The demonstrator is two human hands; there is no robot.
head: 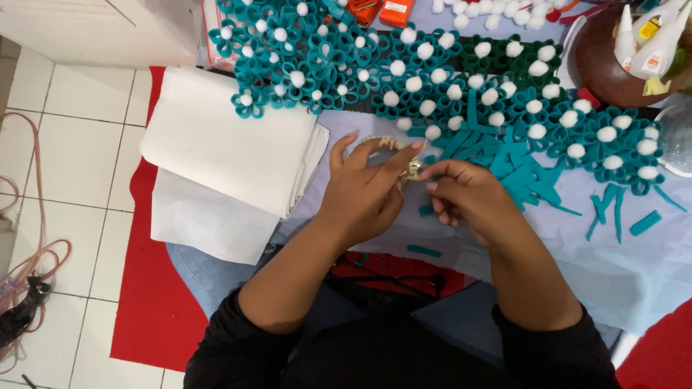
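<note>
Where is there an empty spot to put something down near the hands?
The pale cloth is bare to the right of the right hand, below the loose teal strips. The folded white fabric left of the left hand has a flat bare top. Above the hands it is crowded with teal felt flowers.

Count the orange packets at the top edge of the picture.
2. One orange packet lies at the top edge above the teal felt flowers; the second orange packet lies right beside it. Both are cut off, so more may be hidden.
</note>
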